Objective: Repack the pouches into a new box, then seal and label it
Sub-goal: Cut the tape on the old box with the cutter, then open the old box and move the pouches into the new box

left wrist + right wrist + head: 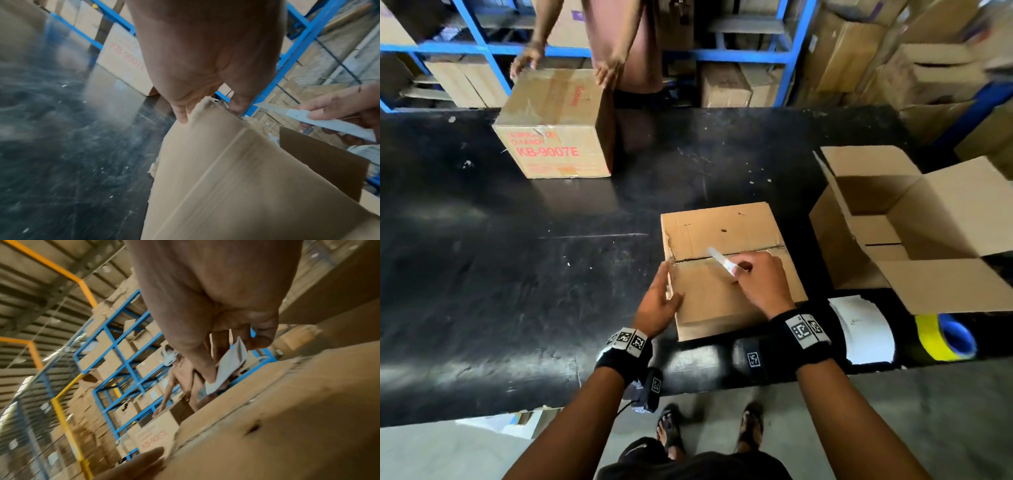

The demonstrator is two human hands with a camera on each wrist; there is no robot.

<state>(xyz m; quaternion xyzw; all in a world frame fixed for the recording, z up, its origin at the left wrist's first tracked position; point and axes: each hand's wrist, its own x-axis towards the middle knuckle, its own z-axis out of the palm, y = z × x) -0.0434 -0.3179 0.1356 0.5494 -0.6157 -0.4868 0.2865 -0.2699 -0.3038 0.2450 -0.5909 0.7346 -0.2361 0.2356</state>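
A shut cardboard box (726,226) lies on the black table's near side. My right hand (743,271) grips a white utility knife (722,260), with its blade over the box's middle seam. The knife also shows in the left wrist view (320,120) and in the right wrist view (228,365). My left hand (666,289) pinches the left corner of the near flap (226,162), thumb on top and fingers at the edge. An open, empty cardboard box (876,236) stands to the right with its flaps spread. No pouches are in sight.
A yellow tape roll (935,339) with a blue core and a white label sheet (863,329) lie at the table's near right edge. Across the table (482,257), another person's hands hold a box printed KB-9007E (558,126). Blue racks of cartons stand behind.
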